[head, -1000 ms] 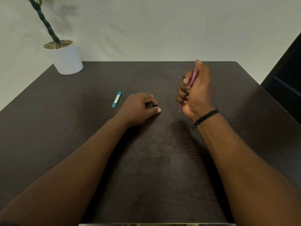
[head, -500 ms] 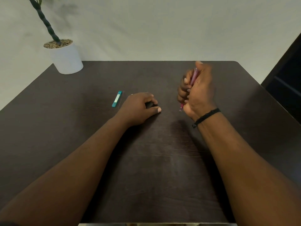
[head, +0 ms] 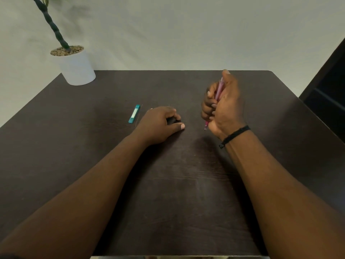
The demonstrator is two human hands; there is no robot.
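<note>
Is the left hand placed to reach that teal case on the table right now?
Probably yes. The left hand rests on the table just beside the teal case, with only bare tabletop between them and nothing visibly in its grip.

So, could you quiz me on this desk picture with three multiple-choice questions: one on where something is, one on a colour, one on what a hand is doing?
1. Where does the white plant pot stand on the table?
A. far left corner
B. near right corner
C. the middle

2. What colour is the small case lying on the table?
A. red
B. teal
C. yellow

3. What is the right hand doing?
A. lying flat
B. gripping a pink pencil
C. pointing at the wall

Answers: 1 A, the pot sits at the far left corner; 2 B, the case is plainly teal; 3 B, its fingers curl round the pencil.
</note>
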